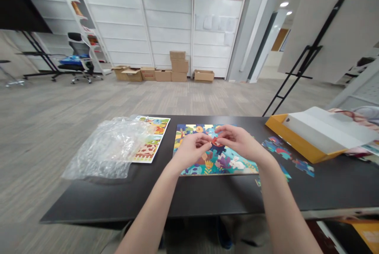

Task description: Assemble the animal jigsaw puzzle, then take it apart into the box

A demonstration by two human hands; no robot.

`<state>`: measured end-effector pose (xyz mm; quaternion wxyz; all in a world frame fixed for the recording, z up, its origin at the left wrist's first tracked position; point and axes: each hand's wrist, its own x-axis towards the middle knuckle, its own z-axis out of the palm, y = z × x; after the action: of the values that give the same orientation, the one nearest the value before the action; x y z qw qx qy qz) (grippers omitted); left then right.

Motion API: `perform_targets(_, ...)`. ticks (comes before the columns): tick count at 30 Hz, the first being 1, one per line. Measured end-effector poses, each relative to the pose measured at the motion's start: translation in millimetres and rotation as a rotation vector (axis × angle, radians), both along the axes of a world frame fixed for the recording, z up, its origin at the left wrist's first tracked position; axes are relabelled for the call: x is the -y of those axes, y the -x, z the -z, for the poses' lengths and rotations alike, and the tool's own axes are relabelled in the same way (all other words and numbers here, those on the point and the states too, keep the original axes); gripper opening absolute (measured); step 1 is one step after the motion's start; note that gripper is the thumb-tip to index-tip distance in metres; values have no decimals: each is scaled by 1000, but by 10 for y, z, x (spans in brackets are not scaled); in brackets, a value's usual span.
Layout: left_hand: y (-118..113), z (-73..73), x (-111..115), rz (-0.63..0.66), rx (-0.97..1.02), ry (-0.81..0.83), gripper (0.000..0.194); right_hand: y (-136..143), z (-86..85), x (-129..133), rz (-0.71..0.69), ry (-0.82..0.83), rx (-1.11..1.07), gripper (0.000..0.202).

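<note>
Over the puzzle board [214, 163] at the middle of the dark surface [189, 198], the left hand [192, 149] and right hand [238, 139] together pinch a red piece [215, 142]; loose pieces [280, 152] lie toward the right edge; cardboard boxes [166, 73] line the far white wall.

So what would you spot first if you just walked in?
The bright puzzle mid-table, with both hands over it: left hand and right hand pinch a red piece. Then the crinkly bag on the left and the yellow box on the right.
</note>
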<state>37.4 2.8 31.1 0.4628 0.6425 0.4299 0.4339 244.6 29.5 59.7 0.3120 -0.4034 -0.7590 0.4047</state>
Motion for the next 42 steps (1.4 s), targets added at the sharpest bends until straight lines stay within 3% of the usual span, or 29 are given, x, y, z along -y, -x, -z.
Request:
perform_targets(5, 1, 59, -24, -92, 60, 78, 18, -118, 26, -64, 89, -37, 94, 34)
perform_targets(11, -72, 96, -66, -119, 66, 94, 26, -149, 79, -74, 2, 34, 90, 29)
perform_targets(18, -82, 108, -78, -86, 44, 79, 27, -123, 173, -93, 43, 63, 3, 23)
perform_targets(26, -7, 112, -24, 0, 52, 38, 49, -45, 175, -98, 40, 77, -21, 26)
perform_targets(30, 233, 28, -48, -17, 12, 40, 48, -30, 160, -86, 38, 80, -8, 28)
perform_targets(36, 872, -44, -135, -407, -1, -51, 48, -69, 176, -91, 83, 23, 57, 30)
perform_targets(38, 963, -17, -142, -423, -53, -25, 47, -61, 198, -95, 79, 16, 77, 30)
perform_targets(42, 931, 103, -154, -322, -227, 52, 40, -13, 218, -82, 43, 25, 107, 28)
